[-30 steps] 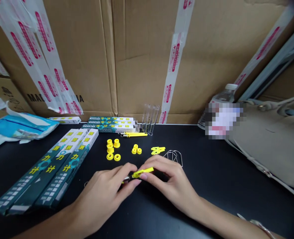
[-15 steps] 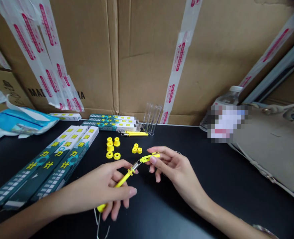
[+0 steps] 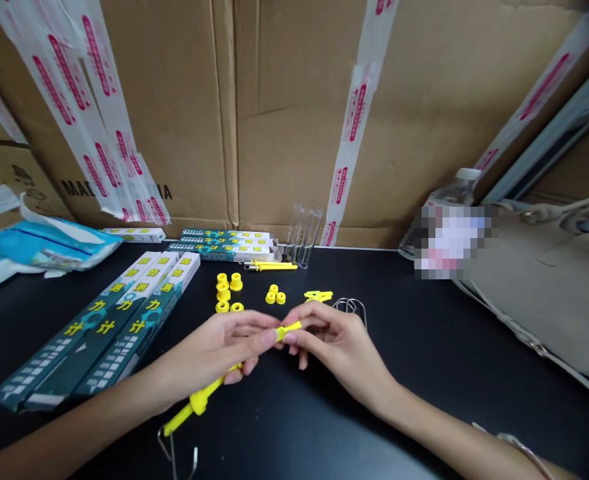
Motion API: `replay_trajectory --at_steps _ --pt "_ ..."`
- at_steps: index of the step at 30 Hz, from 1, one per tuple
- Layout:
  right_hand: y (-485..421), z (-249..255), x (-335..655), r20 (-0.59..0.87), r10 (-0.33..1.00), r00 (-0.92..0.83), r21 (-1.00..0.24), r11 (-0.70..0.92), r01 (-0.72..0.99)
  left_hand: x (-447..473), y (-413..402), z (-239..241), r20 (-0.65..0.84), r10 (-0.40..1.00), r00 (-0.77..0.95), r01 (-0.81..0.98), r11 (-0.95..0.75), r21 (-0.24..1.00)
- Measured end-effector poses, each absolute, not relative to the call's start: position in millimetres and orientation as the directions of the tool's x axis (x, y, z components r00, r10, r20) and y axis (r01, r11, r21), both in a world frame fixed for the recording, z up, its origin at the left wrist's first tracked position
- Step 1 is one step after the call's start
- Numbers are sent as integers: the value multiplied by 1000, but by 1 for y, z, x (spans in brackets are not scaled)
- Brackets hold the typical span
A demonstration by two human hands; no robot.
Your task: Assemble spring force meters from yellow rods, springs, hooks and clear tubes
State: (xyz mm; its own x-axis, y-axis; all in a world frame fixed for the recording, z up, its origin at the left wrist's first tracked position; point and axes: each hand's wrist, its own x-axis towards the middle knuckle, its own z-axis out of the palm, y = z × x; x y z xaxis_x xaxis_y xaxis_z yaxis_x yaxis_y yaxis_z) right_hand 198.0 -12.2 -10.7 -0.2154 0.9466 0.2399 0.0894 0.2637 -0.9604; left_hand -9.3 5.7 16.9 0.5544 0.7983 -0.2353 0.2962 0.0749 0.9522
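My left hand (image 3: 214, 353) is closed round a long yellow plastic rod (image 3: 199, 399), which slants down to the left and ends in a wire hook (image 3: 174, 450). My right hand (image 3: 332, 347) pinches a small yellow clip piece (image 3: 290, 327) at the rod's upper end, fingertips of both hands meeting there. Loose yellow caps (image 3: 227, 293) and rings (image 3: 274, 295), a flat yellow piece (image 3: 318, 295) and metal wire hooks (image 3: 350, 307) lie on the black table (image 3: 424, 347) just beyond my hands.
Three dark green long boxes (image 3: 109, 327) lie at the left, more boxes (image 3: 224, 243) and clear tubes (image 3: 304, 233) at the back beside another yellow rod (image 3: 272, 265). A cardboard wall (image 3: 284, 100) stands behind. A water bottle (image 3: 449, 200) and a beige bag (image 3: 539, 280) sit right; a blue packet (image 3: 49, 243) sits left.
My hands drew apart, stretching the yellow rod and its spring, then came back together. The rod now slants lower left with its hook hanging below my left wrist.
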Motion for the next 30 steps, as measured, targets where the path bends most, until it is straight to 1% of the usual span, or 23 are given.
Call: replay_trajectory --at_steps 2,3,4,6,7,9,12,14,16,19,21,24,27,30 --pt "-13 -9 200 304 926 -225 -925 343 161 -9 3 17 -190 822 537 389 -41 920" --pt "-13 -8 203 340 915 -218 -902 383 201 -8 1 18 -109 846 522 470 -179 864" --pt "-12 -6 207 375 904 -203 -875 418 245 -8 -1 19 -50 870 491 547 -263 794" --pt "-7 -2 217 443 883 -156 -814 469 343 -8 -3 21 -37 875 484 608 -305 733" --pt "-3 1 224 470 872 -140 -779 484 400 -9 -3 21 -34 878 477 614 -305 728" --pt "4 4 236 515 844 -149 -686 509 520 -11 -2 20 -54 880 471 583 -265 768" --pt "14 7 253 522 806 -279 -516 559 649 -12 2 13 -109 868 485 467 -152 871" --pt "17 8 259 488 787 -379 -412 590 695 -13 4 8 -164 856 491 406 -58 912" --pt "17 9 261 453 773 -444 -328 608 723 -12 7 4 -222 847 484 394 15 919" --pt "15 10 261 425 761 -491 -244 618 747 -12 8 1 -251 836 488 395 45 918" --pt "15 9 260 417 757 -503 -217 620 754 -12 9 1 -252 833 492 387 49 921" --pt "15 7 260 409 760 -505 -218 619 755 -12 9 0 -252 831 496 378 54 924" --pt "16 5 260 399 770 -498 -263 616 742 -12 10 -2 -247 830 499 368 55 928" --pt "16 4 261 390 785 -482 -349 610 711 -12 10 -3 -244 830 502 362 55 931"
